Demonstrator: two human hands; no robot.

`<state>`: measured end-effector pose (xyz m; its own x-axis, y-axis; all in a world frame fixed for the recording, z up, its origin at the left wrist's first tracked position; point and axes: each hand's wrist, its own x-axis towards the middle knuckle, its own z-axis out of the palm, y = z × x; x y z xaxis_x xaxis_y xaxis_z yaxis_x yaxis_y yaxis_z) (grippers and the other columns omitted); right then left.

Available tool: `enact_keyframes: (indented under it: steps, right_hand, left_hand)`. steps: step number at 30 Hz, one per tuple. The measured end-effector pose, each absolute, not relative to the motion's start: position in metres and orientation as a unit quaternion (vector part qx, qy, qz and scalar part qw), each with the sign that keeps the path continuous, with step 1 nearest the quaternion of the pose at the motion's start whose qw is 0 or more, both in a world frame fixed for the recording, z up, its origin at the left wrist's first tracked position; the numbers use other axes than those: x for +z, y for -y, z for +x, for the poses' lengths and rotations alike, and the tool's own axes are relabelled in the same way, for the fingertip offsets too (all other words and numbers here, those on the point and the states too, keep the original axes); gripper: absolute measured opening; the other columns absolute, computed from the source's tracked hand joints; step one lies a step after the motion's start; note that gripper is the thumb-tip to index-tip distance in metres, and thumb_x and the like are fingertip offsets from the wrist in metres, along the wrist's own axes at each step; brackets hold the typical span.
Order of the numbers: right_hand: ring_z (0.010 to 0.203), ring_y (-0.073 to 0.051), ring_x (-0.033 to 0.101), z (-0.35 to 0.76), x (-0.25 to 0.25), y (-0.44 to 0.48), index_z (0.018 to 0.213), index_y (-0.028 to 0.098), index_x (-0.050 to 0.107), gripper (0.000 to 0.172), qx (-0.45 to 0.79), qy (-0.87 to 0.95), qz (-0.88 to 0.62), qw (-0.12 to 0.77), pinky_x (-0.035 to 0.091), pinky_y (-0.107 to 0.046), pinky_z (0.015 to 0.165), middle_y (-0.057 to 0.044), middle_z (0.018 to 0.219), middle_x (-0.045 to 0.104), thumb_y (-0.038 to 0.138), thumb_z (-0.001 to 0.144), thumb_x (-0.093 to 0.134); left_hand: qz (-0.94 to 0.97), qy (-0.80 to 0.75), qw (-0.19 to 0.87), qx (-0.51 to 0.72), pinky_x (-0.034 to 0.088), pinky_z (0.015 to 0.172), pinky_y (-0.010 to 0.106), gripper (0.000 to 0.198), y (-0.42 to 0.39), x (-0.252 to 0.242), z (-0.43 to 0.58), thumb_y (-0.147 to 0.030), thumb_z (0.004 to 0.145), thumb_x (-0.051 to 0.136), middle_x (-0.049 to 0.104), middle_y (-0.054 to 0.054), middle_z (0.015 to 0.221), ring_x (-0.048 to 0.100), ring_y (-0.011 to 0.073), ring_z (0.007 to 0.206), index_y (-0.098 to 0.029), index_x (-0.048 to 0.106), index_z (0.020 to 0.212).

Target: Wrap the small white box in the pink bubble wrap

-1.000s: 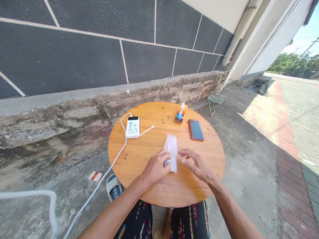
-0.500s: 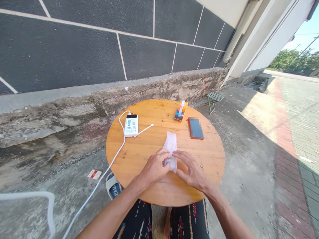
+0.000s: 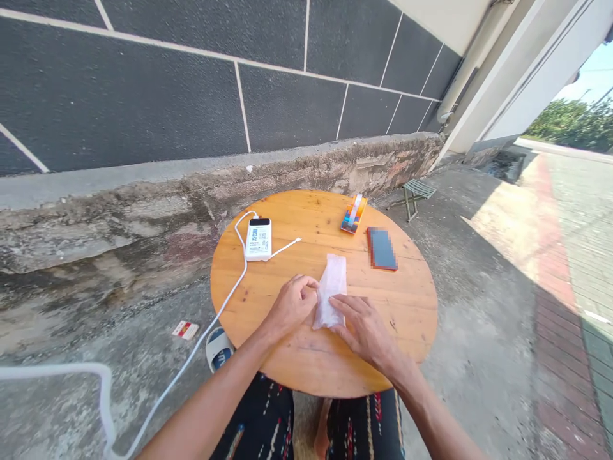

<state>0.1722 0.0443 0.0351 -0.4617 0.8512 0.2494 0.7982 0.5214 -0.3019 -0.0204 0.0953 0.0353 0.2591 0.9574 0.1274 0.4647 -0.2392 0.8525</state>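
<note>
A strip of pale pink, translucent wrap (image 3: 334,275), folded into a narrow packet, lies on the round wooden table (image 3: 287,358). On its lower right part rests my right hand (image 3: 366,326), fingers over the top and thumb at the near edge, gripping it. Beside the packet's left edge is my left hand (image 3: 293,305), its fingers curled together. Whether anything is pinched in them I cannot make out. What the wrap contains, if anything, does not show clearly.
A white power bank (image 3: 258,239) with a white cable (image 3: 220,310) sits at the table's left. Toward the back right are an orange tape dispenser (image 3: 354,214) and a phone (image 3: 382,248) with its screen blurred. A folding stool (image 3: 417,190) stands beyond, near the wall.
My left hand has come off the wrap to its left side and its fingers have curled. My right hand has stayed on the wrap, of which more now shows. The view has shifted slightly.
</note>
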Motion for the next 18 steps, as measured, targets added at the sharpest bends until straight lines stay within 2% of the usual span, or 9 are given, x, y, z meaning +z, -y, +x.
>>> enact_keyframes:
  steps: [4, 7, 13, 18]
  right_hand:
    - [0.109, -0.025, 0.052, 0.172, 0.034, -0.044, 0.125, 0.015, 0.053, 0.042, 0.065, 0.854, -0.481, 0.185, 0.040, -0.042, 0.092, -0.012, 0.124, 0.057, 0.022, 0.084, 0.056]
    - [0.108, -0.025, 0.053, 0.171, 0.036, -0.044, 0.124, 0.014, 0.054, 0.040, 0.066, 0.856, -0.478, 0.184, 0.040, -0.042, 0.091, -0.012, 0.123, 0.058, 0.022, 0.084, 0.055]
    - [0.106, -0.025, 0.055, 0.174, 0.039, -0.047, 0.122, 0.014, 0.055, 0.039, 0.083, 0.859, -0.466, 0.192, 0.042, -0.042, 0.091, -0.013, 0.121, 0.060, 0.022, 0.084, 0.055]
    - [0.111, -0.025, 0.054, 0.178, 0.048, -0.052, 0.119, 0.015, 0.059, 0.038, 0.178, 0.848, -0.462, 0.189, 0.039, -0.040, 0.095, -0.012, 0.121, 0.061, 0.029, 0.083, 0.058]
  left_hand:
    - [0.706, -0.549, 0.348, 0.281, 0.042, 0.060, 0.023, 0.021, -0.125, 0.031, -0.014, -0.030, 0.078, 0.049, 0.065, 0.002, 0.073, 0.057, 0.0144, 0.067, -0.016, 0.065, 0.081]
    - [0.719, -0.579, 0.314, 0.220, 0.039, 0.059, 0.023, 0.026, -0.143, 0.029, -0.002, -0.041, 0.072, 0.057, 0.066, 0.003, 0.070, 0.059, 0.0160, 0.068, -0.016, 0.065, 0.072]
    - [0.729, -0.579, 0.316, 0.183, 0.034, 0.050, 0.021, 0.013, -0.149, 0.025, 0.006, -0.028, 0.068, 0.056, 0.062, 0.000, 0.060, 0.055, 0.0129, 0.056, -0.017, 0.063, 0.068]
    - [0.733, -0.573, 0.321, 0.177, 0.031, 0.047, 0.021, 0.010, -0.140, 0.022, -0.003, -0.024, 0.067, 0.054, 0.059, -0.002, 0.055, 0.052, 0.0117, 0.051, -0.017, 0.061, 0.066]
